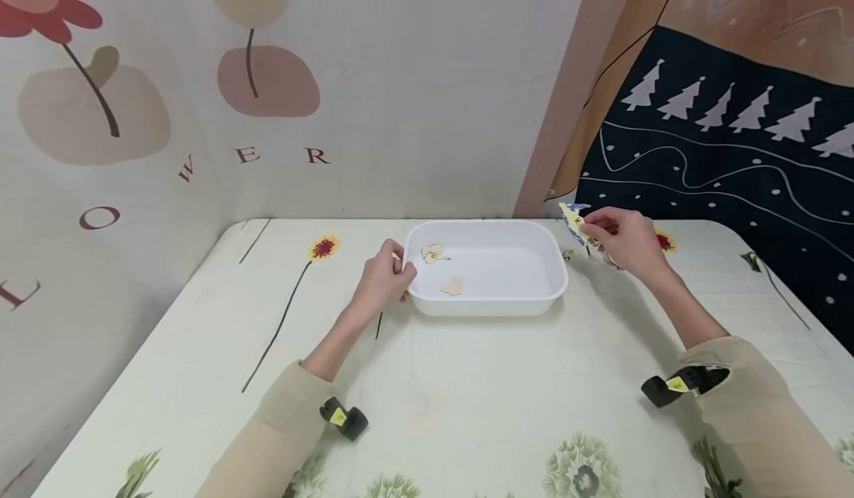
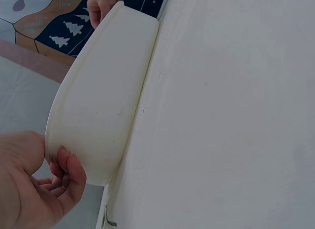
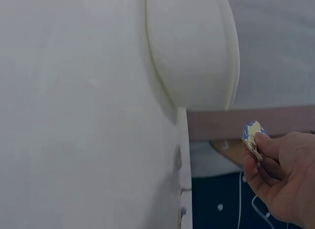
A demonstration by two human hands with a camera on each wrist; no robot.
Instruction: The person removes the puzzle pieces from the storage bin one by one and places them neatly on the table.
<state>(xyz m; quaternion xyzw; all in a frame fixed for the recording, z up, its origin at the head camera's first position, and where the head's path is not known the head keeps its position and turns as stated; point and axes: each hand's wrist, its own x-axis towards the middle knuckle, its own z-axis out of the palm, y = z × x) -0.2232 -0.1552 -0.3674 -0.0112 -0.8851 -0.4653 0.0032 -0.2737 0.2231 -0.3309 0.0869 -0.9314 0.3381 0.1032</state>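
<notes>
A white plastic tub (image 1: 490, 307) stands on the table, and my left hand (image 1: 383, 276) grips its left rim, thumb on top and fingers curled outside the wall. Inside the tub lie a yellowish flat piece (image 1: 434, 253) and a smaller beige piece (image 1: 451, 286). Past the tub's right end, my right hand (image 1: 627, 240) pinches a flat, irregular piece with a blue and yellow pattern (image 1: 574, 221) between thumb and fingers, raised above the table. The right wrist view shows this blue and yellow piece (image 3: 253, 134) held at the fingertips. What it is exactly, I cannot tell.
A small yellowish scrap (image 1: 568, 255) lies on the table just right of the tub. More small bits, partly hidden, show under the right hand. A flower-print cloth (image 1: 467, 387) covers the table. Printed curtains (image 1: 414, 113) hang behind its far edge.
</notes>
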